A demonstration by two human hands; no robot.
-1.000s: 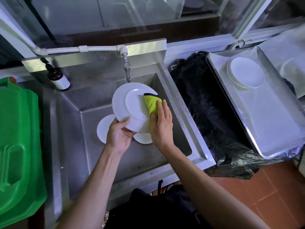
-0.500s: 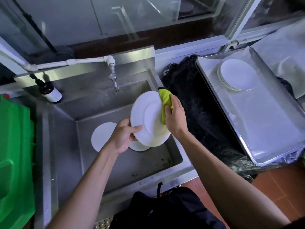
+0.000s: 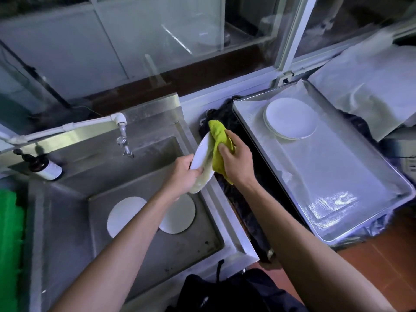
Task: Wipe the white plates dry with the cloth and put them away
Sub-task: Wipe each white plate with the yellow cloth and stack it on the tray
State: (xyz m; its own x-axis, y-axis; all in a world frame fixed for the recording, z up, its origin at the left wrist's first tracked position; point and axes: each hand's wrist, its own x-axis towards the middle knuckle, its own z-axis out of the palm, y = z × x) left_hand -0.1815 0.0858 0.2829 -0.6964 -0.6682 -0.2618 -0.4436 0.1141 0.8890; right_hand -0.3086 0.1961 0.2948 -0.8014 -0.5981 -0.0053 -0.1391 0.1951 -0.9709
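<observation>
My left hand [image 3: 185, 174] grips the lower edge of a white plate [image 3: 202, 154], held almost on edge above the sink's right rim. My right hand [image 3: 236, 161] presses a yellow-green cloth [image 3: 219, 140] against the plate's right face, and the cloth drapes over the plate's top. Two more white plates lie flat in the sink basin, one at the left [image 3: 125, 215] and one partly behind my left forearm [image 3: 180, 215]. A stack of white plates [image 3: 290, 118] rests at the far end of the metal tray [image 3: 337, 199] on the right.
The steel sink [image 3: 157, 248] has a tap [image 3: 123, 140] at the back and a dark soap bottle [image 3: 46, 167] at its left. A green plastic crate [image 3: 10, 244] stands far left. Black plastic sheeting [image 3: 245, 212] fills the gap between sink and tray. White cloth [image 3: 371, 86] lies at the back right.
Both hands have carried the plate rightward from over the basin to the sink's right rim. The plate has turned from facing me to nearly edge-on, and the cloth now wraps its top.
</observation>
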